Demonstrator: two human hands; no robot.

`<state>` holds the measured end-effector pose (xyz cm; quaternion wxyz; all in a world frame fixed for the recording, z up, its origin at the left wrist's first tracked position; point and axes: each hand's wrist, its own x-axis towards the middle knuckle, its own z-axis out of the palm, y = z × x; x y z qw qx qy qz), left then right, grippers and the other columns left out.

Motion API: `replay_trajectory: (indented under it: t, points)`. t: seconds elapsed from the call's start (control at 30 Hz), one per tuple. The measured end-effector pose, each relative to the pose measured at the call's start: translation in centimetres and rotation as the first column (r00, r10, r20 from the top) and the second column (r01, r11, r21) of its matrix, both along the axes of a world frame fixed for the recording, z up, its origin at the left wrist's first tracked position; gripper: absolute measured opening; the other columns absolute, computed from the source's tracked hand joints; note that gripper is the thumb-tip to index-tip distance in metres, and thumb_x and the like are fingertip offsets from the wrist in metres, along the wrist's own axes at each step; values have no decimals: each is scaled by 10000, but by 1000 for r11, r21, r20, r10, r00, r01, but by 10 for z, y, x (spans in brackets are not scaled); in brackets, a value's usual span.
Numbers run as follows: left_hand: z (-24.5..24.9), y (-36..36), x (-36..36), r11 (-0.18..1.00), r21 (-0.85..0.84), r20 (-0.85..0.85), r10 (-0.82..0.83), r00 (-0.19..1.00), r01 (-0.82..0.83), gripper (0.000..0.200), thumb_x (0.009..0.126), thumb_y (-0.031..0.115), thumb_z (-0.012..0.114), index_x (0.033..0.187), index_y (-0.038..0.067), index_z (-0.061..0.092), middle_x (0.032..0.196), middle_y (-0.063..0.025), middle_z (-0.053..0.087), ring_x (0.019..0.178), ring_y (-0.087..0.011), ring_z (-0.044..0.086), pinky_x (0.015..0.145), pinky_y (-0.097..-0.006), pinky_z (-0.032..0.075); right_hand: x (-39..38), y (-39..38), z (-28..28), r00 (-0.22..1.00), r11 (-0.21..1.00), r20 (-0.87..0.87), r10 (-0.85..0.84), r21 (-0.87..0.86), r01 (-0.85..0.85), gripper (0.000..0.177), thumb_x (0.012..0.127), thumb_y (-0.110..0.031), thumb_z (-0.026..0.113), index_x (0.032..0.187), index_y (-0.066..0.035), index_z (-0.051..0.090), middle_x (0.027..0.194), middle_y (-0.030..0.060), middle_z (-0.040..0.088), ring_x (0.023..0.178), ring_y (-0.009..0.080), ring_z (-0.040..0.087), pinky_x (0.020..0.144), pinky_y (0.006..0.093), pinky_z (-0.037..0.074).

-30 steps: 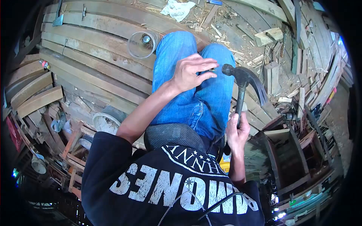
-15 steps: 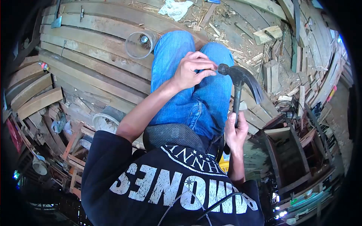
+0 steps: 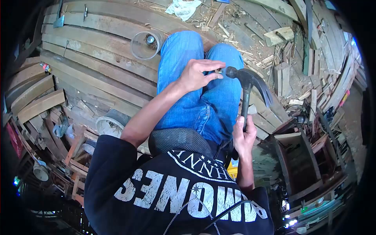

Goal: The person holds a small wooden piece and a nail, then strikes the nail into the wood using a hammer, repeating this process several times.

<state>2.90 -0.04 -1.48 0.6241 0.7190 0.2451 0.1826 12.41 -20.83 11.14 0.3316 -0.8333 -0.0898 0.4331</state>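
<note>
My right hand (image 3: 244,135) is closed around the handle of a claw hammer (image 3: 246,88). The hammer stands over my right thigh, its striking face toward my left fingertips and its claw curving down to the right. Above my lap, my left hand (image 3: 199,74) points its thumb and fingers at the hammer face, a small gap apart. Between the thumb and fingers sits a small brownish piece (image 3: 218,71), too small to name. Beside my left knee stands a clear plastic tub (image 3: 135,46) with small dark bits and a shiny round thing inside.
Long wooden planks (image 3: 98,49) lie to the left. Wood scraps and a white cloth (image 3: 183,8) litter the ground ahead. A bucket (image 3: 109,127) stands near my left elbow. A wooden frame (image 3: 299,164) is at the right, a stack of curved boards (image 3: 41,105) at far left.
The fingers of my left hand have straightened and parted from the thumb, so the small piece between them now shows. The hammer and my right hand are nearly still.
</note>
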Motion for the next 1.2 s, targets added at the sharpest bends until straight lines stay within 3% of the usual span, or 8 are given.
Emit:
replay_trajectory:
  t: [0.13,0.37,0.5,0.6,0.87,0.93,1.03,1.2]
  points:
    - [-3,0,0,999,-52,-24,11,1000,-12,340,729,21,751,1063,22,691,1041,-132,699,989,-259,675,870,-331,530,6,2,0,995,993,21,98,-68,-96,301,955,-269,580,778,-36,508,543,-15,457,508,49,394,463,241,326]
    - [-1,1,0,996,-85,-31,4,1000,-6,278,750,87,746,1023,49,708,1005,-129,702,925,-259,691,808,-314,550,4,3,2,998,998,-54,-40,43,42,298,953,-264,583,771,-39,510,548,-32,457,501,40,398,455,237,319]
    - [-2,1,0,996,-86,-9,15,1000,-15,265,764,81,734,1027,60,710,1007,-123,703,926,-253,692,812,-309,548,6,4,2,980,983,81,183,-1,-184,275,963,-262,567,799,-49,514,559,-37,448,502,40,405,453,227,322]
    - [0,2,-1,998,-63,-39,-9,999,7,260,769,67,726,1028,53,708,1000,-122,705,927,-246,693,812,-310,547,1,6,4,987,988,-148,-62,130,81,249,978,-242,545,818,-55,509,580,-53,428,515,24,372,456,209,302]
    - [-2,0,-1,990,-139,-22,1,1000,-4,262,758,96,748,1011,40,709,984,-122,709,906,-236,698,799,-309,548,3,0,1,987,995,-159,-17,94,32,285,987,-284,523,817,-55,503,590,-57,434,497,21,382,436,210,287]
    - [-1,1,-1,990,-143,-32,-2,999,-3,260,758,98,748,1007,37,708,981,-122,710,903,-234,699,798,-309,548,2,2,3,930,961,-316,-187,137,240,289,983,-306,527,838,-57,506,590,-56,425,491,22,384,432,206,289]
    - [-2,0,-1,994,-107,-39,-7,999,3,250,758,99,748,996,32,710,971,-122,711,898,-233,700,787,-310,549,3,6,1,940,991,-324,-104,45,125,293,981,-319,528,848,-58,505,589,-59,417,483,19,382,425,202,286]
    - [2,2,0,990,-141,-64,-8,998,-1,243,755,107,751,987,42,715,964,-121,711,879,-225,704,756,-308,550,1,3,3,955,976,-275,-111,150,156,272,996,-297,499,851,-66,484,582,-68,389,467,12,354,412,195,268]
